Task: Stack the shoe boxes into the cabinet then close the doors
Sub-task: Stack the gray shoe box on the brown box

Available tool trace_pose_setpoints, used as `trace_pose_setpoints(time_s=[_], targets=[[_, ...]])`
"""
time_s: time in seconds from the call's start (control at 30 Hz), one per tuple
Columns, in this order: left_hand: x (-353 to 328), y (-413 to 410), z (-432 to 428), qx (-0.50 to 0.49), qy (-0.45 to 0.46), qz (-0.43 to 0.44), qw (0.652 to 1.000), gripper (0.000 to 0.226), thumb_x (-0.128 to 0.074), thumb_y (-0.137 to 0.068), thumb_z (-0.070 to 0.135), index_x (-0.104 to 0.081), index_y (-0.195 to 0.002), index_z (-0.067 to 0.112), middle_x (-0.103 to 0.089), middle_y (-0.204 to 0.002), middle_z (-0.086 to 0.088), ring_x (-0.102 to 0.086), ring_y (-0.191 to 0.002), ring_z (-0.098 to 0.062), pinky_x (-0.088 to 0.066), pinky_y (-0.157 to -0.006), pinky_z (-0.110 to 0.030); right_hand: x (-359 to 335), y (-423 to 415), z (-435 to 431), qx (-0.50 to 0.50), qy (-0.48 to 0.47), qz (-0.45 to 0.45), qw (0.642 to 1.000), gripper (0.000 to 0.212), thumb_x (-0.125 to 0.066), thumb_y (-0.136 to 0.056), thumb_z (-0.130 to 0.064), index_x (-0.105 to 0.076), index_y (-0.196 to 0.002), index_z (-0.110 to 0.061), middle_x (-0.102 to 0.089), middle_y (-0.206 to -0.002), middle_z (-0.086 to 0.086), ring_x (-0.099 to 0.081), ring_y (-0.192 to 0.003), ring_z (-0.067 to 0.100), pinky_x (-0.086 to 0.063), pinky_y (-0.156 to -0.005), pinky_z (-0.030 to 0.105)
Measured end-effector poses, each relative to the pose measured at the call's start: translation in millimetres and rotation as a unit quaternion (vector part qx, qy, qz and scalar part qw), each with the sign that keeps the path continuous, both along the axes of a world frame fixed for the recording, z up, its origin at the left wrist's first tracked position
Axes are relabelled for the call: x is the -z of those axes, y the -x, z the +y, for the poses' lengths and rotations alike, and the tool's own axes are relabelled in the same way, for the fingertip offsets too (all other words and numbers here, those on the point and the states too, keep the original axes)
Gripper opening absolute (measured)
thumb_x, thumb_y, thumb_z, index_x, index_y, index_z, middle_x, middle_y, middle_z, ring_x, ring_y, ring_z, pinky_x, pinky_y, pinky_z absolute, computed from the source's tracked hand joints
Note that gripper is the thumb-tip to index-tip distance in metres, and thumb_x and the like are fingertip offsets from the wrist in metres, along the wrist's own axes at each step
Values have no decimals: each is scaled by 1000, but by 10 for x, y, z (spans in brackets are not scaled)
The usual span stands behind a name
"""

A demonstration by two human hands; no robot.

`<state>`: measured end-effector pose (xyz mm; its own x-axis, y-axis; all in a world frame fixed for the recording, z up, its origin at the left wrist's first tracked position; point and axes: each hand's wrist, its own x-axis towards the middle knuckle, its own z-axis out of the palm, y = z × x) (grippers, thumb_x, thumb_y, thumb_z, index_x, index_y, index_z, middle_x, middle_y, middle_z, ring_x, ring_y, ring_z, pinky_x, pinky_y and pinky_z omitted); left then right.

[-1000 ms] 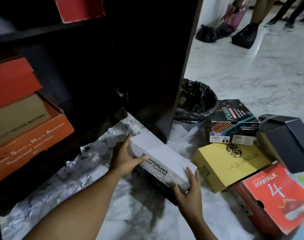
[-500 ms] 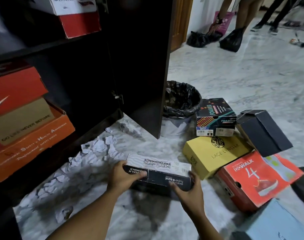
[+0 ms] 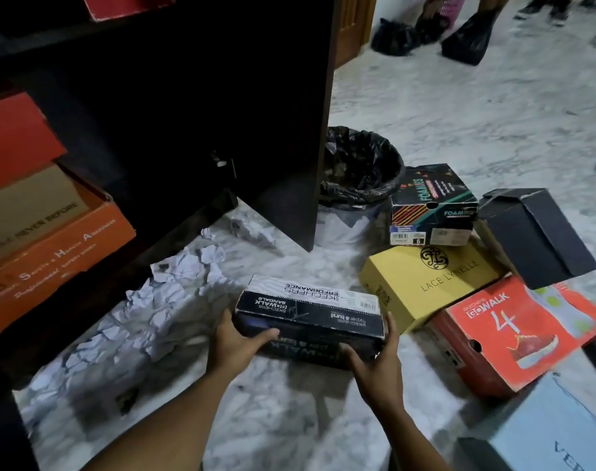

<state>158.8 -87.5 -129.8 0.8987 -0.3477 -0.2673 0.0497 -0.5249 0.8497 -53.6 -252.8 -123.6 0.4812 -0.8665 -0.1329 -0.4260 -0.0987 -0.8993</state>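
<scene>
**Shoe box held at both ends in front of the open cabinet**

Head view.
- Black-and-white shoe box [image 3: 310, 317]: lid on, long side toward the camera, low over the floor [image 3: 459, 113], in front of the cabinet [image 3: 187, 96]. Whether it touches the floor cannot be told.
- Left hand [image 3: 237, 345]: grips the box's left end, thumb across the near face.
- Right hand [image 3: 378, 365]: grips the right end, fingers curled up the end wall.
- Cabinet: dark, door [image 3: 283, 130] standing open. On its left shelf, an orange box [image 3: 52, 260] at the bottom, a tan box [image 3: 24, 205] sitting in it, and a red box [image 3: 14, 137] on top.
- Crumpled paper [image 3: 174, 283]: white, strewn on the floor beside the cabinet base.
- Bin [image 3: 357, 171]: black liner, just behind the door's edge.
- Floor pile, right of the held box: yellow box [image 3: 425, 283]; black patterned box [image 3: 432, 205] behind it; dark blue box [image 3: 534, 232], tilted; red-orange box [image 3: 514, 334]; pale blue box [image 3: 544, 433] at the lower right corner.
- Black bags [image 3: 466, 35]: far back on the floor.
</scene>
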Motion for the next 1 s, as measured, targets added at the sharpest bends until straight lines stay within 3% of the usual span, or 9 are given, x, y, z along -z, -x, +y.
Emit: trace_pose_setpoints(time_s=[0.07, 0.27, 0.4, 0.53, 0.63, 0.77, 0.83, 0.93, 1.0], targets=[[-40, -37, -58, -33, -5, -1, 999, 78, -94, -51, 52, -51, -110, 21, -67, -98, 6, -65, -90, -16, -54, -81, -35, -43, -55, -30, 33, -13, -11, 999, 93, -85, -77, -38, -24, -147, -36, -61, -132, -3, -64, -113, 16, -55, -93, 40], [-101, -11, -98, -69, -3, -29, 997, 53, -90, -67, 38, -57, -99, 14, -67, -96, -6, -67, -90, -25, -47, -69, -29, -149, -43, -21, 51, -36, -15, 998, 60, -87, -73, -39, -48, -115, -22, -62, -122, 2, -64, -94, 11, -49, -79, 30], [-129, 78, -28, -32, 29, -4, 999, 79, -98, -53, 32, -49, -114, 21, -63, -100, 7, -63, -89, -10, -49, -73, -23, -127, -5, -15, 12, -40, -30, 999, 96, -95, -54, -45, -52, -135, -18, -57, -127, -7, -55, -110, 7, -43, -90, 24], [-247, 69, 2, 0, 46, 18, 999, 105, -103, -33, 31, -48, -121, 24, -64, -107, 11, -63, -96, -7, -52, -87, -27, -161, -37, -62, -19, -28, -9, 999, 131, -96, -36, -65, -42, -149, -24, -56, -135, -11, -51, -128, 14, -49, -103, 39], [-517, -20, -37, 15, 58, 7, 998, 103, -103, -27, 27, -52, -117, 22, -67, -101, 14, -65, -92, -3, -51, -81, -17, -297, -142, -131, -25, -5, -14, 1000, 130, -92, -37, -71, -39, -149, -31, -56, -137, -5, -53, -129, 20, -48, -105, 48], [-1216, -195, -93, 19, 104, -49, 993, 106, -100, -19, 46, -56, -114, 26, -68, -101, 17, -67, -99, -10, -48, -83, -18, -887, -348, -203, -27, 43, -43, 998, 131, -86, -42, -77, -26, -152, -41, -51, -143, 1, -56, -123, 27, -49, -103, 50], [-1676, -257, -62, 29, 102, -97, 990, 107, -101, -28, 45, -54, -123, 28, -61, -111, 19, -59, -108, -8, -44, -91, -20, -1314, -441, -163, -39, 56, -97, 993, 129, -89, -43, -73, -22, -151, -51, -46, -144, -1, -53, -128, 20, -45, -109, 46], [-2378, -364, 55, 24, 104, -139, 985, 136, -95, -26, 58, -43, -146, 21, -51, -142, -2, -47, -131, -20, -43, -107, -35, -1985, -558, -21, -65, 97, -170, 979, 128, -89, -49, -67, -21, -154, -44, -39, -152, -1, -35, -140, 13, -32, -116, 40], [-2803, -456, 155, 26, 116, -158, 980, 145, -94, -19, 64, -41, -147, 21, -52, -142, -5, -50, -129, -22, -45, -107, -39, -2421, -638, 103, -77, 110, -203, 970, 128, -89, -51, -62, -19, -156, -40, -36, -154, 3, -32, -137, 10, -30, -114, 39]])
